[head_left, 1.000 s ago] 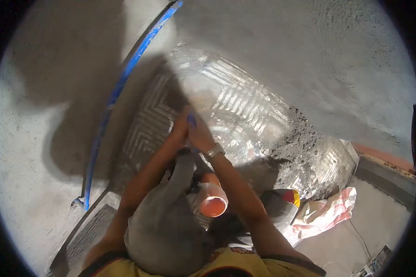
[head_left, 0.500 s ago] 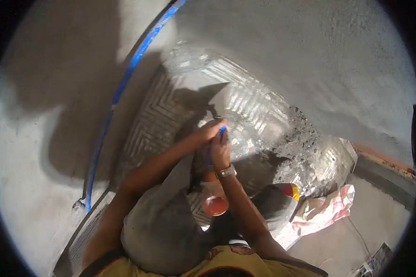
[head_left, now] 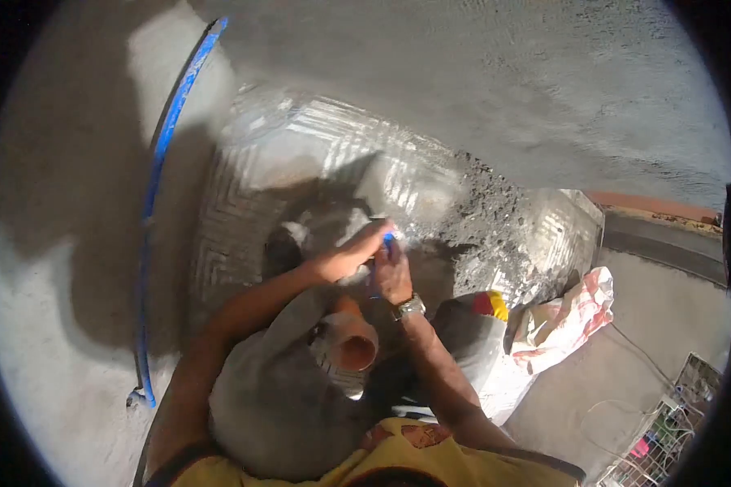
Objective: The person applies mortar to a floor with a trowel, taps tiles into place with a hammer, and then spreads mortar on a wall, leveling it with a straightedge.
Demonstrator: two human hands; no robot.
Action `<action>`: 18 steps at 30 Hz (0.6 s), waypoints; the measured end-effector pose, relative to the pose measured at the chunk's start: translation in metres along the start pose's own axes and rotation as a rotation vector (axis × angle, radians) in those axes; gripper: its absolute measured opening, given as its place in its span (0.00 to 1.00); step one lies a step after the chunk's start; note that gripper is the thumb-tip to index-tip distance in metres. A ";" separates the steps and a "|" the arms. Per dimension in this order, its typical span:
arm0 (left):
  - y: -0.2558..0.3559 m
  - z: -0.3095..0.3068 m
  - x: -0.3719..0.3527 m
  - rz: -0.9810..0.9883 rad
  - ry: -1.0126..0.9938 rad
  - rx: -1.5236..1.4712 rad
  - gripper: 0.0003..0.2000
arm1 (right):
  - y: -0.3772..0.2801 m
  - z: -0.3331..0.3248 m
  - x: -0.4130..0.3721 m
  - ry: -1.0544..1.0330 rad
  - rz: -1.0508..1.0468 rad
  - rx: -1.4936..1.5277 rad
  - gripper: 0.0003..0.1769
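Note:
My left hand and my right hand meet in front of me, both closed around a trowel. Its blue handle shows between my fingers. The blade, beyond my hands, is hard to make out against the bright floor. A watch is on my right wrist. Below my hands, between my legs, an orange pipe stands with its round open end facing up. Under the trowel lies a floor with ridged stripes, partly in shadow.
A blue pipe runs along the grey wall at left. Loose dark mortar crumbs lie right of my hands. A crumpled white and red sack is by my right knee. A wire crate with cables stands at lower right.
My view has shifted, so the floor and blue pipe appear farther left. Both hands stay together on the trowel, whose blade shows less clearly now.

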State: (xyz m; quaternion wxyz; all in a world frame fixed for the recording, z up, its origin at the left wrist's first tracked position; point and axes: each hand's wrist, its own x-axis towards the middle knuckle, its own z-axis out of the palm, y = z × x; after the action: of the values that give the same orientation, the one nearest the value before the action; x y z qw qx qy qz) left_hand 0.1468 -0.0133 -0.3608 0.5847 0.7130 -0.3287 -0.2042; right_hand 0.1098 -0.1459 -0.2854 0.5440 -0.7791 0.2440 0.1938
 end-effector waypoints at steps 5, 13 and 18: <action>-0.030 -0.016 -0.007 -0.925 0.755 -0.757 0.23 | 0.046 0.056 0.063 -0.379 -0.362 -0.203 0.33; 0.021 0.032 0.074 -0.797 0.061 -0.511 0.24 | 0.062 -0.006 0.018 0.160 -0.094 0.153 0.29; 0.001 -0.023 0.022 -0.569 0.399 -0.637 0.22 | 0.037 0.035 0.051 -0.037 -0.457 -0.063 0.29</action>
State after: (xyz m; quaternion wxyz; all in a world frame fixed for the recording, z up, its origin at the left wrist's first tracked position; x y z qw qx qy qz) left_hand 0.1781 -0.0130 -0.3525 0.7469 0.5854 0.0775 -0.3057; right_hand 0.1282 -0.1323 -0.3539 0.5535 -0.8270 0.0449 0.0875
